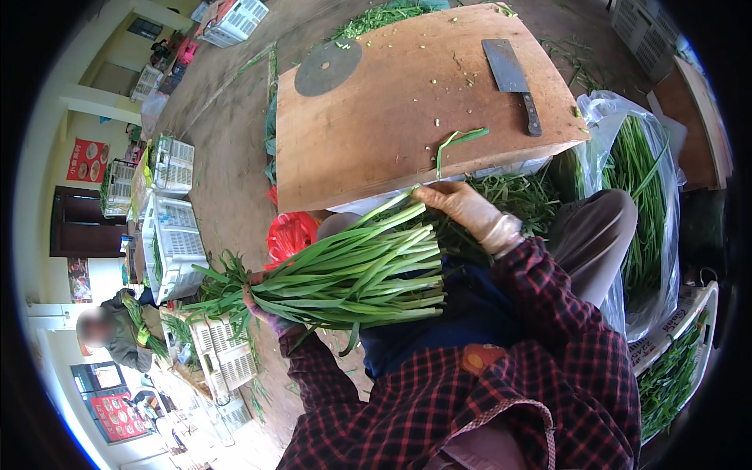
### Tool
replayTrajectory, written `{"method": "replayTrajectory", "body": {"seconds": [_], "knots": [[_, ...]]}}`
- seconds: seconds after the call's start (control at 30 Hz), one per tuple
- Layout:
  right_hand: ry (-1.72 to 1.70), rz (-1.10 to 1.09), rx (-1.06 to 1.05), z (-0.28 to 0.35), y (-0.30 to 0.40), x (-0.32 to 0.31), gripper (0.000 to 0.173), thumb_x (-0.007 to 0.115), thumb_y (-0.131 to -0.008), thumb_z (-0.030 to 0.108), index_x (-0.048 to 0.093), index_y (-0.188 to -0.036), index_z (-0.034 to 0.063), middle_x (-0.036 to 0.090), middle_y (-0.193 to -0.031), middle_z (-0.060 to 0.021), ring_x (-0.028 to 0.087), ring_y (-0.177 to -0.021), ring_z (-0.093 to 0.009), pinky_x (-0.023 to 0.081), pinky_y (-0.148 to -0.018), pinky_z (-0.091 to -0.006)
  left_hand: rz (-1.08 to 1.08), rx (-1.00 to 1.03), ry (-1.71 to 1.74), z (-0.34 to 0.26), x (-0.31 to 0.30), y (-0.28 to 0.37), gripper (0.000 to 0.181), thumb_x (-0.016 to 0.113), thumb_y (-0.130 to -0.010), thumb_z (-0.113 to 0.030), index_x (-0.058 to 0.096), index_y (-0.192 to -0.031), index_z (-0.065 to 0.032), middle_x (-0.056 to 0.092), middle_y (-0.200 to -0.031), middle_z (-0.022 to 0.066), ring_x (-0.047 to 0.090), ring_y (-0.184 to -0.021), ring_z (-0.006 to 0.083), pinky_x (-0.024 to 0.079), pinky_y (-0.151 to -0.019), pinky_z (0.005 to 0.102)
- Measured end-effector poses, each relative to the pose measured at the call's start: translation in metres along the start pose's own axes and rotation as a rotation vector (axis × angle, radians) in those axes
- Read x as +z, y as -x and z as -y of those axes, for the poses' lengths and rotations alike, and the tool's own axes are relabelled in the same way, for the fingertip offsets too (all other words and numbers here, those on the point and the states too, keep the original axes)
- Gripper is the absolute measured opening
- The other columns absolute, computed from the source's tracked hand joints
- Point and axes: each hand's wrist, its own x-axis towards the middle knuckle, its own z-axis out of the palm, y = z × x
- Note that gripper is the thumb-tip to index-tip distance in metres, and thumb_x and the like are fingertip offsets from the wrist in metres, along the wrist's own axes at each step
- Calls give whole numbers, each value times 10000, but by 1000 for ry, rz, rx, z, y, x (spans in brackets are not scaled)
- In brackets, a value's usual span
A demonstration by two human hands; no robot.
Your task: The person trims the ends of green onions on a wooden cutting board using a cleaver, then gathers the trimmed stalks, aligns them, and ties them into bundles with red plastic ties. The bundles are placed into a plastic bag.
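A thick bunch of long green leafy stalks point(352, 276), perhaps garlic chives, lies across my lap with its pale cut ends to the right. My left hand point(267, 311) grips the leafy end of the bunch. At the stalk ends, my right hand point(464, 208), in a thin translucent glove, pinches the tip of a stalk point(390, 202) that sticks out above the others. Beyond my hands stands a wooden board table point(376, 129). A cleaver point(511, 76), a round grey disc point(328, 67) and a loose green leaf point(464, 136) lie on it.
To my right are a clear plastic bag point(593, 111) of green stalks and a white crate point(708, 329) of greens. Leaf trimmings point(511, 200) lie below the table edge, near a red plastic bag point(291, 235). At left, a person point(126, 335) handles greens beside white crates point(220, 352).
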Motion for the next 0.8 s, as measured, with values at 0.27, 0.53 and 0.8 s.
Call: {"method": "replayTrajectory", "body": {"seconds": [0.27,0.53,0.8], "knots": [[-114,-115,12,-16,9,16,161,745,-823,144,690,-881,4,664,-806,-11,554,-759,-71,460,-715,-228,-28,93,122,11,-28,-1,325,544,-885,-286,610,-1088,-42,627,-1010,113,611,-904,211,525,-802,339],[-420,-240,1,-50,47,-55,288,581,-936,286,627,-1101,55,646,-996,-7,555,-859,-100,430,-823,-262,-148,-106,-57,-5,35,-6,334,568,-871,-369,628,-893,-40,656,-903,112,617,-886,255,514,-855,447],[-965,472,-25,-17,54,-10,674,422,-938,569,439,-1353,38,569,-1269,-138,555,-1156,-271,427,-996,-452,7,-285,-78,-59,206,-62,328,563,-880,-304,646,-947,7,689,-926,158,661,-791,285,545,-766,407]]}}
